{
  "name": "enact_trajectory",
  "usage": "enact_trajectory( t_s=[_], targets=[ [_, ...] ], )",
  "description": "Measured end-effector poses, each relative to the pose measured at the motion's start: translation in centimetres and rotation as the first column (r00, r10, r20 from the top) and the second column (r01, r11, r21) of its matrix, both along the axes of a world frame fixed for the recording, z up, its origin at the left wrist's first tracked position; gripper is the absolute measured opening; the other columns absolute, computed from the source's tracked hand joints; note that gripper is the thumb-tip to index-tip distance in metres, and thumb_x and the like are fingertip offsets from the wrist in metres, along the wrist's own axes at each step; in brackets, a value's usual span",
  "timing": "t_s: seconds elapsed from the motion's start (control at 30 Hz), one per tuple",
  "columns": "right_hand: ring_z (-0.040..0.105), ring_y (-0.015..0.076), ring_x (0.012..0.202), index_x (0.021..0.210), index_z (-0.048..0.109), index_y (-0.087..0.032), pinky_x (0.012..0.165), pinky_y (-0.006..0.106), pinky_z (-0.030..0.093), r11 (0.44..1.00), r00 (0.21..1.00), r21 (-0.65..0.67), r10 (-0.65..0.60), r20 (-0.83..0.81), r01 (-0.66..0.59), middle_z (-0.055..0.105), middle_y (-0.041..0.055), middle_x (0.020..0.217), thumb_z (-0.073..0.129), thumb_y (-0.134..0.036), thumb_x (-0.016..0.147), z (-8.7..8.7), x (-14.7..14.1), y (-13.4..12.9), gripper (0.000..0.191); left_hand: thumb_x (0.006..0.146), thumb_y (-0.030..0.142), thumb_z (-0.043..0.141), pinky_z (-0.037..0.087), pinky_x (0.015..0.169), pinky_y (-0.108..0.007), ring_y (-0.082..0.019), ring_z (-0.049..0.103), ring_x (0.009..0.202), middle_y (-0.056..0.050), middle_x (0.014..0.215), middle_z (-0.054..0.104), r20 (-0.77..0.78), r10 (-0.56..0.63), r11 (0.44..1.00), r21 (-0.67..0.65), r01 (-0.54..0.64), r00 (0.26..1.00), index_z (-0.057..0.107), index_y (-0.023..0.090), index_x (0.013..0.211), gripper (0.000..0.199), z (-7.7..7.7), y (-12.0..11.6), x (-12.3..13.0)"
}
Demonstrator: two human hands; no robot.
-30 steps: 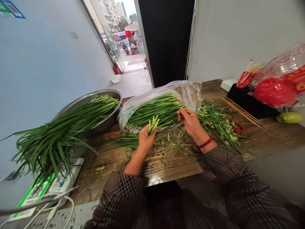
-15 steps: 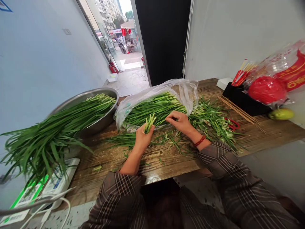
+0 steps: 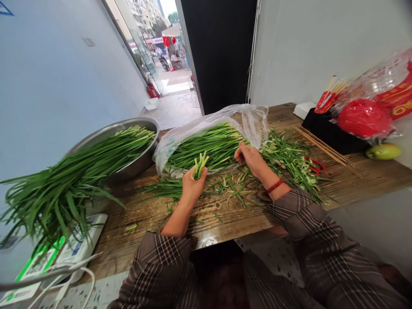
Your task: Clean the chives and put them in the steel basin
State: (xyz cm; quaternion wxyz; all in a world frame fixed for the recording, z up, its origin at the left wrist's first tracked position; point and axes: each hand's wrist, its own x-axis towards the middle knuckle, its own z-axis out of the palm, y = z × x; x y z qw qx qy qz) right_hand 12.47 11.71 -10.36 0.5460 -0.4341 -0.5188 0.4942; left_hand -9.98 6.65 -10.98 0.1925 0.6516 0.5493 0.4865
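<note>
My left hand (image 3: 193,183) is wrapped round a small bunch of garlic chives (image 3: 201,165), its pale cut ends pointing up. Their leaves trail to the left, low over the table. At the right end of the chives (image 3: 206,146) in a clear plastic bag (image 3: 169,136), my right hand (image 3: 252,159) has its fingers curled together by the stem ends. What those fingers hold, if anything, is too small to make out. Trimmed scraps (image 3: 286,154) lie in a heap just right of this hand, with more bits strewn between both hands.
A steel basin (image 3: 151,124) on the left holds a big pile of chives, leaves hanging over its side. Below are a white device (image 3: 93,231) and cables. Toward the right lie red-handled scissors (image 3: 317,166), wooden chopsticks (image 3: 328,150), a black box (image 3: 331,133) and a yellow-green fruit (image 3: 384,151).
My right hand has moved right and slightly up, away from my left hand, to the stem ends in the bag. The left hand keeps its bunch almost in place.
</note>
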Motion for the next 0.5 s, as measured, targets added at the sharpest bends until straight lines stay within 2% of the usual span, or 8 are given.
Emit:
enact_trajectory(
  t_s=[0.07, 0.13, 0.23, 0.33, 0.4, 0.43, 0.5],
  targets=[
    [0.052, 0.0103, 0.057, 0.076, 0.067, -0.018, 0.055, 0.024, 0.04, 0.992, 0.988, 0.036, 0.114, 0.102, -0.118, 0.062, 0.0002, 0.064, 0.06, -0.063, 0.077, -0.1, -0.5, -0.4, 0.046, 0.084, 0.035, 0.06, 0.045, 0.062, -0.025, -0.015, 0.06, 0.062, -0.001, 0.068, 0.065, -0.003, -0.008, 1.0, 0.006, 0.008, 1.0, 0.067, 0.016, 0.079, 0.021, 0.1, 0.0, 0.1],
    [0.053, 0.0106, 0.06, 0.086, 0.069, -0.018, 0.058, 0.024, 0.04, 0.974, 0.961, 0.107, 0.172, 0.215, -0.198, 0.065, -0.0005, 0.07, 0.068, -0.052, 0.074, -0.2, -0.9, -0.6, 0.036, 0.084, 0.033, 0.06, 0.046, 0.063, -0.025, -0.015, 0.06, 0.063, -0.001, 0.069, 0.066, -0.032, -0.028, 1.0, 0.012, 0.028, 0.999, 0.068, 0.016, 0.079, 0.02, 0.2, -0.1, 0.2],
    [0.053, 0.0114, 0.061, 0.079, 0.07, -0.017, 0.059, 0.025, 0.038, 0.959, 0.922, 0.211, 0.1, 0.374, -0.19, 0.066, 0.0, 0.069, 0.066, -0.041, 0.079, -0.3, -1.0, -0.7, 0.024, 0.084, 0.031, 0.06, 0.048, 0.067, -0.027, -0.016, 0.062, 0.069, -0.002, 0.075, 0.068, -0.075, -0.032, 0.998, 0.055, 0.037, 0.997, 0.07, 0.017, 0.08, 0.018, 0.6, -0.2, 0.2],
    [0.057, 0.0134, 0.067, 0.076, 0.07, -0.017, 0.065, 0.027, 0.039, 0.929, 0.878, 0.345, -0.048, 0.476, -0.137, 0.068, 0.0023, 0.072, 0.062, -0.032, 0.082, -0.3, -0.7, -0.5, 0.018, 0.086, 0.032, 0.059, 0.05, 0.083, -0.03, -0.018, 0.065, 0.088, -0.005, 0.092, 0.071, -0.036, 0.072, 0.98, 0.189, -0.064, 0.997, 0.071, 0.017, 0.093, 0.02, 1.2, -0.4, 0.1],
    [0.059, 0.0144, 0.071, 0.076, 0.07, -0.017, 0.068, 0.027, 0.04, 0.899, 0.844, 0.4, -0.069, 0.532, -0.179, 0.07, 0.0036, 0.076, 0.061, -0.029, 0.084, -0.3, -0.7, -0.6, 0.017, 0.088, 0.032, 0.058, 0.048, 0.089, -0.033, -0.02, 0.064, 0.097, -0.006, 0.1, 0.071, -0.033, 0.116, 0.959, 0.265, -0.103, 0.993, 0.071, 0.018, 0.098, 0.022, 1.4, -0.5, 0.1],
    [0.06, 0.0147, 0.072, 0.076, 0.069, -0.017, 0.068, 0.027, 0.04, 0.887, 0.83, 0.409, -0.054, 0.555, -0.216, 0.07, 0.004, 0.076, 0.061, -0.029, 0.085, -0.2, -0.8, -0.8, 0.017, 0.088, 0.031, 0.058, 0.047, 0.091, -0.033, -0.02, 0.063, 0.099, -0.006, 0.101, 0.071, -0.066, 0.098, 0.956, 0.284, -0.075, 0.993, 0.071, 0.018, 0.098, 0.021, 1.5, -0.5, 0.1],
    [0.06, 0.0149, 0.072, 0.077, 0.069, -0.016, 0.068, 0.027, 0.04, 0.871, 0.813, 0.407, -0.014, 0.582, -0.276, 0.069, 0.0042, 0.077, 0.059, -0.029, 0.086, -0.1, -1.2, -1.2, 0.018, 0.085, 0.027, 0.059, 0.047, 0.089, -0.034, -0.021, 0.063, 0.097, -0.006, 0.099, 0.072, -0.184, -0.011, 0.962, 0.268, 0.061, 0.983, 0.072, 0.019, 0.093, 0.017, 1.4, -0.6, 0.3]
  ],
)
